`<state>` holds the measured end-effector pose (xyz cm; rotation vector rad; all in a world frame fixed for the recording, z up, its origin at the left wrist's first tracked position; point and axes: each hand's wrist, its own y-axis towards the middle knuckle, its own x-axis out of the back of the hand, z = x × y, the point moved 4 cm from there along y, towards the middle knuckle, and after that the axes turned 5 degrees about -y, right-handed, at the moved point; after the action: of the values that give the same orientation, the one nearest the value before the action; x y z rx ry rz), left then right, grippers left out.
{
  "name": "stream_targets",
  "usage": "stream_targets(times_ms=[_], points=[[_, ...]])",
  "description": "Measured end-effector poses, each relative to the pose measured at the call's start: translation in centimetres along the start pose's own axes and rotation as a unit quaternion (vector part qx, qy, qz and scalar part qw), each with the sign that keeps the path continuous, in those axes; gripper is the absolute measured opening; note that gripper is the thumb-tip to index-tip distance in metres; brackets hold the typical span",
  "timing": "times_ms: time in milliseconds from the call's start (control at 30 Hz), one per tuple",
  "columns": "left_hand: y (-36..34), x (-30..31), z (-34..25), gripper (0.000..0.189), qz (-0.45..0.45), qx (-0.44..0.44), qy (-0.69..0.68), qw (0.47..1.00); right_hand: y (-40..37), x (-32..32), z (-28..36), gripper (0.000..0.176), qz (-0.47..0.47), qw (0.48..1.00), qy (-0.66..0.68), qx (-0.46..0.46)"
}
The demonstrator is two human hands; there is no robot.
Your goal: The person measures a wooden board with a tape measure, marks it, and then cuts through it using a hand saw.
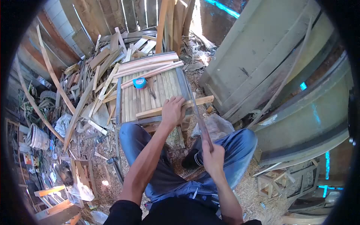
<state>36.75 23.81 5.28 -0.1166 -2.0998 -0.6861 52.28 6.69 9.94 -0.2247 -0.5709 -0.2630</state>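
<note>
My left hand [173,111] presses down on a narrow wooden strip [150,112] that lies across the near edge of a low slatted table [131,103]. The strip's right end sticks out past the table. In my right hand [213,157] is the handle of a long, thin saw [200,122], whose blade points forward and crosses the strip to the right of my left hand. A blue tape measure [139,83] sits on the slats, beside a small dark tool [151,92]. Several pale strips [150,62] lie across the table's far side.
Scrap wood [103,75] is heaped left of the table. A hammer [114,165] lies on the sawdust-covered ground by my left knee. A plastic bag [213,126] is near my right knee. Large panels [255,52] lean at the right, with a small wooden frame [273,183] below them.
</note>
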Motion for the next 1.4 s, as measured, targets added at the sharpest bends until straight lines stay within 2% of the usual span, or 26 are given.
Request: stream_targets(times_ms=[67, 133, 200, 267, 367, 467, 600, 700, 833, 967, 1000, 1033, 1100, 1133, 1167, 1300, 1367, 1400], points=[[-0.6, 0.3, -0.3, 0.014, -0.003, 0.005, -0.001, 1.000, -1.2, 1.1, 0.3, 0.048, 0.013, 0.999, -0.008, -0.028], [-0.8, 0.0, -1.0, 0.014, -0.002, -0.010, -0.004, 1.000, -0.9, 1.8, 1.0, 0.041, 0.019, 0.998, -0.009, -0.052], [-1.1, 0.3, -1.2, 0.016, -0.019, -0.013, 0.004, 1.000, 2.4, 0.3, 2.7, 0.044, -0.011, 1.000, -0.006, -0.027], [-0.3, 0.2, -0.6, 0.021, -0.039, -0.034, 0.014, 0.999, 5.5, -0.8, 4.9, 0.046, -0.009, 1.000, -0.023, 0.015], [-1.0, 0.1, -0.5, 0.027, -0.039, -0.015, 0.015, 0.999, 6.7, -1.2, 4.9, 0.046, 0.003, 0.999, -0.026, 0.032], [-0.8, 0.2, -0.7, 0.024, 0.012, -0.007, 0.015, 1.000, 5.6, -0.7, 4.3, 0.044, -0.039, 0.996, -0.025, 0.076], [-0.5, -0.4, 0.5, 0.019, -0.034, -0.052, -0.010, 0.998, 4.2, -3.9, 1.2, 0.045, -0.073, 0.993, 0.046, 0.083], [0.0, 0.1, 0.4, 0.015, 0.006, -0.051, -0.019, 0.999, 4.4, -4.7, 1.4, 0.043, -0.059, 0.996, 0.052, 0.034], [0.5, -0.5, 1.4, 0.022, 0.047, -0.017, -0.025, 0.998, 6.4, -3.4, 1.8, 0.045, -0.079, 0.995, 0.042, 0.054], [0.4, 0.0, 1.5, 0.027, 0.042, -0.045, -0.051, 0.997, 8.6, -3.3, -1.0, 0.046, 0.007, 0.994, 0.113, 0.010], [0.6, 0.8, 0.9, 0.030, 0.023, -0.057, -0.045, 0.997, 7.8, -2.3, 0.9, 0.045, -0.021, 0.994, 0.096, 0.051], [0.8, 1.6, 0.4, 0.034, 0.004, -0.069, -0.039, 0.997, 7.6, -2.1, 1.1, 0.045, -0.024, 0.994, 0.095, 0.048], [1.1, 1.5, 0.6, 0.038, 0.017, -0.059, -0.049, 0.997, 7.1, -2.2, 1.2, 0.042, -0.048, 0.992, 0.057, 0.102], [0.9, 0.9, 1.4, 0.040, 0.056, -0.043, -0.063, 0.996, 6.9, -2.3, 1.1, 0.042, -0.045, 0.991, 0.069, 0.106], [0.8, 0.5, 2.0, 0.042, 0.096, -0.030, -0.074, 0.992, 6.8, -2.9, 0.4, 0.042, -0.045, 0.991, 0.079, 0.097], [0.9, 0.1, 1.5, 0.045, 0.116, -0.015, -0.084, 0.990, 7.3, -2.8, -0.5, 0.043, -0.025, 0.994, 0.086, 0.063], [1.3, 0.7, 1.0, 0.043, 0.080, -0.028, -0.089, 0.992, 8.3, -2.4, -0.3, 0.043, -0.013, 0.996, 0.065, 0.058], [1.6, 1.2, 0.8, 0.039, 0.045, 0.005, -0.128, 0.991, 9.0, -2.6, -0.4, 0.043, 0.003, 0.995, 0.079, 0.056]])
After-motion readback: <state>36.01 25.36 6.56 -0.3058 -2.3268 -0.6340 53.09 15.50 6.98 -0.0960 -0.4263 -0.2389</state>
